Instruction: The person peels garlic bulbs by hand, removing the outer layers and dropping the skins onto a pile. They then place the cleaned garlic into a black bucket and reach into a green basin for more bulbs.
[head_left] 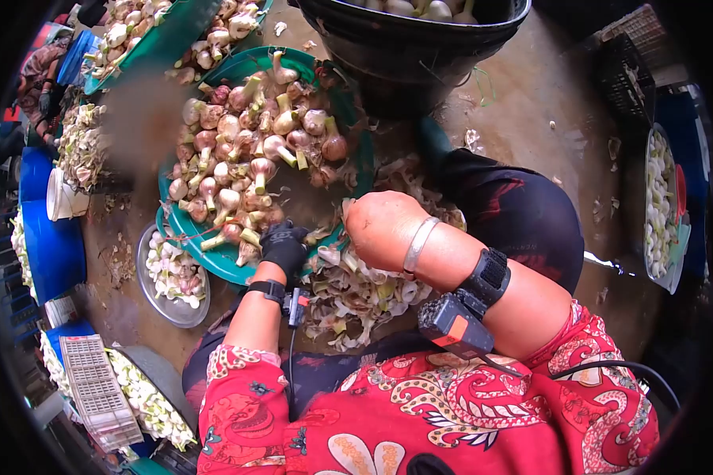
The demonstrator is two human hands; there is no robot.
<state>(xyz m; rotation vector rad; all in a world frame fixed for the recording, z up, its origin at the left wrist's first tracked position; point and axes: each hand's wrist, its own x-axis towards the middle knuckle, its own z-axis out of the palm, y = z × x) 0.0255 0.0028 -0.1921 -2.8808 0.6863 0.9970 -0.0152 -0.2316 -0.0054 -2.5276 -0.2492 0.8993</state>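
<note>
A green basin (169,186) in front of me holds many garlic bulbs (230,131) with cut stems. At its near rim is my left hand (284,247) in a black glove, fingers curled, close to the nearest bulbs. My right hand (384,226) is bare and bent into a fist shape at the basin's right side, above a heap of garlic skins (356,297). Its fingers face away, so whatever they grip is hidden. What the left fingers hold is also too small to make out.
A clear bowl of peeled cloves (174,269) stands left of the basin. Beyond it is a black bucket (404,55) with bulbs. More garlic fills a green tub (154,39) at upper left. A tray of cloves (659,198) lies far right. Another person (43,71) is at far left.
</note>
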